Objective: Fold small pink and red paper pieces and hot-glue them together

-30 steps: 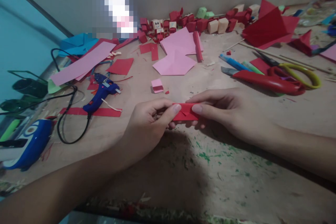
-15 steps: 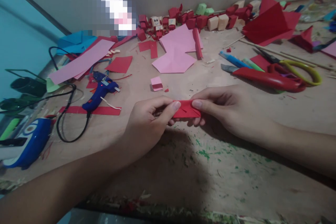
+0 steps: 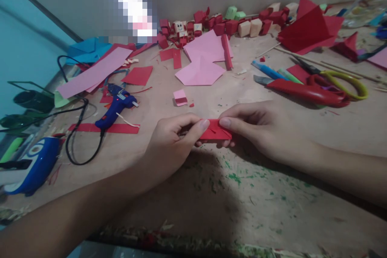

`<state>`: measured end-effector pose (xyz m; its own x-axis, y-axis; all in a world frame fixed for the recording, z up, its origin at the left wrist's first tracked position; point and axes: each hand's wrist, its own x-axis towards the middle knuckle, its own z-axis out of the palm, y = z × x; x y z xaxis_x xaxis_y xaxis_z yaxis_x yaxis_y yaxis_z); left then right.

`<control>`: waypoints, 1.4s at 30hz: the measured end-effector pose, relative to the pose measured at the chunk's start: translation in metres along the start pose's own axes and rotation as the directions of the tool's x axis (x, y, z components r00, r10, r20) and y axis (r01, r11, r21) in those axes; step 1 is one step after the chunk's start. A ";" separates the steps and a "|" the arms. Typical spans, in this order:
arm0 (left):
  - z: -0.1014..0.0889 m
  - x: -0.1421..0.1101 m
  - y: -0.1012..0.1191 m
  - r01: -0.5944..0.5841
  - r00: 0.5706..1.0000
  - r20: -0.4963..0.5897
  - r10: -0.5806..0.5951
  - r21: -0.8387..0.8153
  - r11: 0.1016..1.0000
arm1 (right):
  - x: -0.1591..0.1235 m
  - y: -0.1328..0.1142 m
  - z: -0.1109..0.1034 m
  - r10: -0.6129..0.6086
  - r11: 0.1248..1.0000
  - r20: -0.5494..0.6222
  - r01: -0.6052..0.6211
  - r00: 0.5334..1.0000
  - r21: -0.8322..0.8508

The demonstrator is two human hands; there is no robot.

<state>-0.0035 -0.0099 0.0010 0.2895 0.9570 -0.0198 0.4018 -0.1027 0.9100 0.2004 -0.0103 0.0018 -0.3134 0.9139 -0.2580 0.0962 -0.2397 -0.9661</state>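
A small folded piece of red paper (image 3: 215, 132) is held just above the brown table (image 3: 266, 209) between both my hands. My left hand (image 3: 173, 143) pinches its left end, thumb on top and fingers curled under. My right hand (image 3: 260, 127) pinches its right end with thumb and forefinger, thumb tip pressing on the paper's upper face. The two thumbs nearly meet over the paper.
A blue glue gun (image 3: 116, 107) with a black cord lies to the left on a red strip. A small pink folded square (image 3: 180, 97) sits beyond my hands. Pink sheets (image 3: 204, 62), red cutters (image 3: 305, 92), yellow-handled scissors (image 3: 344, 80) and paper cubes (image 3: 229, 24) lie farther back.
The hands have shifted only slightly. The right thumb has slid a little along the red paper, and the paper's fold has flattened.
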 end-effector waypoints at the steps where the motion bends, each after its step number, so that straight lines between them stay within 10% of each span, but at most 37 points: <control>1: 0.000 0.000 0.000 -0.001 1.000 0.011 0.001 -0.025 1.000 | 0.000 0.000 0.000 -0.008 1.000 -0.004 0.008 1.000 0.002; 9: 0.000 -0.006 0.003 -0.119 0.991 -0.062 0.118 0.000 0.993 | -0.003 -0.004 0.003 0.039 0.998 0.091 -0.044 0.995 0.052; 17: -0.005 -0.011 0.007 -0.370 0.925 0.007 0.381 0.259 0.892 | -0.007 -0.009 0.003 -0.153 0.958 0.066 0.164 0.986 -0.235; 42: -0.006 -0.011 0.006 -0.233 0.961 -0.104 0.258 0.208 0.950 | -0.008 -0.004 0.001 -0.198 0.972 0.030 0.200 0.980 -0.121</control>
<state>-0.0092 -0.0196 0.0091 0.2918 0.9208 0.2587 0.4949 -0.3769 0.7830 0.2014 -0.0172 0.0078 -0.3541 0.9331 -0.0620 0.1452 -0.0107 -0.9893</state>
